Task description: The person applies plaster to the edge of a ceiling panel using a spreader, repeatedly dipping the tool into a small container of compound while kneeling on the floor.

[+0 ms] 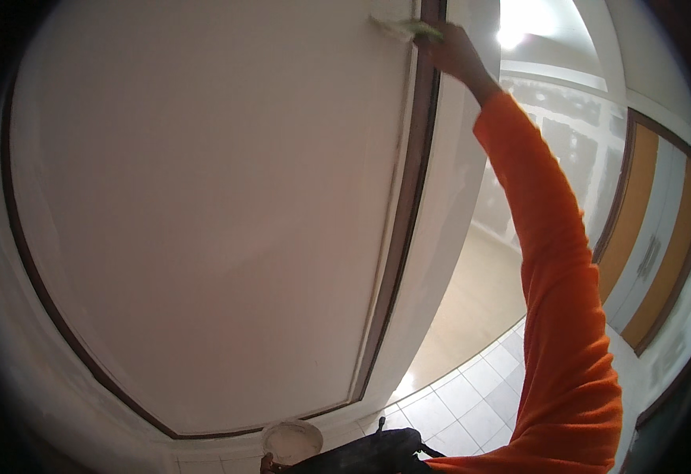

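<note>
PLACE: unfinished building interior | SIGNS: patchy filler-streaked wall [578, 118], tiled floor [460, 399]

"Where is the light coming from?"

"A bright light [511, 35] glares near the top, right of the middle."

"And beneath it?"

"A back wall [570, 150], grey and patchy, with broad whitish bands across it. A paler near wall [460, 182] stands to its left."

"What about the floor?"

"Two kinds. A plain cream floor [472, 292] lies farther in, and nearer is a tile floor [456, 395], whitish-grey squares with thin dark joints."

"Any furniture?"

"At far right, a striped door or cupboard front [638, 261], orange-tan either side of pale grey, inside a dark brown frame [615, 186]."
</note>
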The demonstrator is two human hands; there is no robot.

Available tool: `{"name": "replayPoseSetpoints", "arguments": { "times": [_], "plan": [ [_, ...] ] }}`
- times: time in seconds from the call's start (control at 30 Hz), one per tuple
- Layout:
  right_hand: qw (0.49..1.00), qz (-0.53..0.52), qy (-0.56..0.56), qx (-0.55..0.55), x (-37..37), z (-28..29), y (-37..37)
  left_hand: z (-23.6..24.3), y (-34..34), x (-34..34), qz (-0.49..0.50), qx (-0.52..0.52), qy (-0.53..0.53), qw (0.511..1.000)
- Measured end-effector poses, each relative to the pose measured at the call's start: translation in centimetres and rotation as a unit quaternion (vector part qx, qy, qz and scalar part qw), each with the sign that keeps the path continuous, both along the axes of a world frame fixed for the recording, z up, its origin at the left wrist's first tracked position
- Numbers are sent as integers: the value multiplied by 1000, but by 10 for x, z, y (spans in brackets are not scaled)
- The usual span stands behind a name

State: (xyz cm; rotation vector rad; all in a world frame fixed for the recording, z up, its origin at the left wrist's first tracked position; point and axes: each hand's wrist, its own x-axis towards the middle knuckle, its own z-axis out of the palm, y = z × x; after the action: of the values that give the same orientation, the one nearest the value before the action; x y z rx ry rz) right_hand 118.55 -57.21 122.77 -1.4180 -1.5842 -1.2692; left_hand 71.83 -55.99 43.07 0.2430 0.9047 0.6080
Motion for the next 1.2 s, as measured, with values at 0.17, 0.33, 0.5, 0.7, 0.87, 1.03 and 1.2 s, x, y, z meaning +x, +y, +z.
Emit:
{"name": "replayPoseSetpoints", "arguments": {
  "times": [0.17,0.33,0.5,0.7,0.87,1.03,1.2],
  "plan": [
    [988,30,-92,-123,42,-191,-7,0,-4,-6,6,-1,0,1000],
    [970,41,1,-241,-26,-417,-41,5,-3,-16,15,7,8,1000],
    [969,89,142,-183,-30,-439,-59,9,-7,-23,20,11,12,1000],
    [976,164,141,30,-31,-264,-30,-3,-19,-30,29,4,12,1000],
    [970,-40,-223,-92,36,-185,-29,-5,-30,-25,21,-4,3,1000],
    [894,-207,-329,-223,89,-165,-46,-8,-33,-20,18,-5,-5,1000],
    [844,-210,-358,-340,26,-155,-80,-4,-30,-33,39,-4,5,999]
  ]
}}
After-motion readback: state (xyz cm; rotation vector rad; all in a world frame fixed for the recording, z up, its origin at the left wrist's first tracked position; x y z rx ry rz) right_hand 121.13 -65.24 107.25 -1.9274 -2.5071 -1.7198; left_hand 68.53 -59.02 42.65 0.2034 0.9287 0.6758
